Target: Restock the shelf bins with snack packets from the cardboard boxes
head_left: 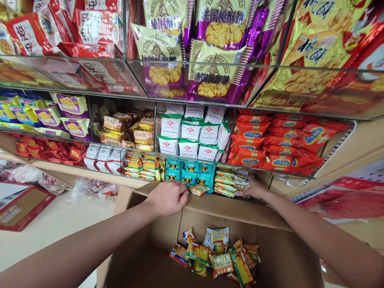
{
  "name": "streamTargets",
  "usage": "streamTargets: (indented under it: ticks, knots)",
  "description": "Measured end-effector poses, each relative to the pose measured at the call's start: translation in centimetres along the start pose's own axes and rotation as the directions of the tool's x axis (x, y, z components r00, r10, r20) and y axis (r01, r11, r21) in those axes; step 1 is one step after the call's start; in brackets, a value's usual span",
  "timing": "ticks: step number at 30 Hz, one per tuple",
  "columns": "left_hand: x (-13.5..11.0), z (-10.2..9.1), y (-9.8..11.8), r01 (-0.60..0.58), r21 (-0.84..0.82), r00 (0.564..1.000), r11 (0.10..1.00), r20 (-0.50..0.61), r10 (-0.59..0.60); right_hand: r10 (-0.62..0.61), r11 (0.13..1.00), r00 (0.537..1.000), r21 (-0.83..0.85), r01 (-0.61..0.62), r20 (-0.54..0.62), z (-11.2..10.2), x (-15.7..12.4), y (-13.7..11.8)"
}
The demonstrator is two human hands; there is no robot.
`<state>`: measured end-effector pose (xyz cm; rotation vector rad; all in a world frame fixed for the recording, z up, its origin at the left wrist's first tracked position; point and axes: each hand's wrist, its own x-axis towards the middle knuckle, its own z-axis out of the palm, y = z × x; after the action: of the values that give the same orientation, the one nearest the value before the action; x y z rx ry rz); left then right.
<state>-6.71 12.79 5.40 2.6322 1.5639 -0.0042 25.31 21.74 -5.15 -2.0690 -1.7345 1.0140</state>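
Observation:
My left hand point(169, 196) is closed over the rear edge of an open cardboard box point(237, 210). Just right of its knuckles, a small yellow-orange snack packet point(199, 189) lies by the box edge. At the right end of the lowest shelf row, my right hand point(254, 188) grips silvery snack packets point(241, 182) from the side; its fingertips are partly hidden. Those packets adjoin a stack of yellow-green packets point(224, 184). Inside the box lies a loose pile of mixed snack packets point(222, 264), several colours together.
Teal packets point(189, 173) stand behind the box edge. Above are white-and-green packets point(190, 132), red packets point(279, 162) and large biscuit bags point(214, 76) behind clear dividers. A red-and-brown carton point(22, 208) sits on the floor at left, near plastic-wrapped goods point(96, 190).

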Motion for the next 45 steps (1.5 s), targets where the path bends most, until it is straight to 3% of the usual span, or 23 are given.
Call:
streamTargets:
  ticks: [3, 6, 15, 21, 27, 31, 34, 38, 45]
  knots:
    - [-0.1, 0.1, 0.0, -0.011, -0.003, 1.0, 1.0, -0.005, 0.011, -0.078, 0.995, 0.997, -0.057, 0.076, -0.027, -0.2, 0.4, 0.3]
    - [-0.1, 0.1, -0.1, -0.017, 0.001, 1.0, 1.0, -0.016, 0.017, -0.049, 0.999, 0.998, -0.014, 0.049, -0.027, -0.4, 0.3, 0.6]
    - [-0.2, 0.4, -0.1, -0.017, 0.012, 0.999, 1.0, -0.033, 0.017, 0.159, 0.919, 0.981, 0.348, -0.187, 0.107, 0.2, -0.1, 0.1]
    - [-0.1, 0.4, -0.2, -0.027, 0.021, 0.999, 0.999, -0.026, 0.027, 0.191, 0.826, 0.977, 0.521, -0.215, 0.1, -0.1, 0.0, -0.3]
    - [0.0, 0.5, -0.3, -0.02, 0.022, 1.0, 1.0, -0.022, 0.021, 0.304, 0.772, 0.95, 0.568, -0.286, 0.066, -0.3, 0.6, -0.1]
    - [0.0, 0.5, -0.2, -0.02, 0.03, 0.999, 0.999, -0.03, 0.021, 0.259, 0.721, 0.963, 0.65, -0.239, 0.066, -0.3, 0.5, -0.5]
    - [0.0, 0.6, -0.2, -0.024, 0.044, 0.999, 0.999, -0.034, 0.025, 0.281, 0.691, 0.953, 0.665, -0.282, 0.113, -0.2, 0.5, -0.5]
    - [0.1, 0.6, -0.3, -0.035, 0.049, 0.999, 0.998, -0.034, 0.037, 0.344, 0.685, 0.93, 0.643, -0.343, 0.129, 0.1, 0.9, -0.2]
    - [0.1, 0.5, -0.2, -0.024, 0.045, 0.999, 0.999, -0.035, 0.026, 0.327, 0.707, 0.934, 0.619, -0.342, 0.143, 0.4, 1.0, 0.0]
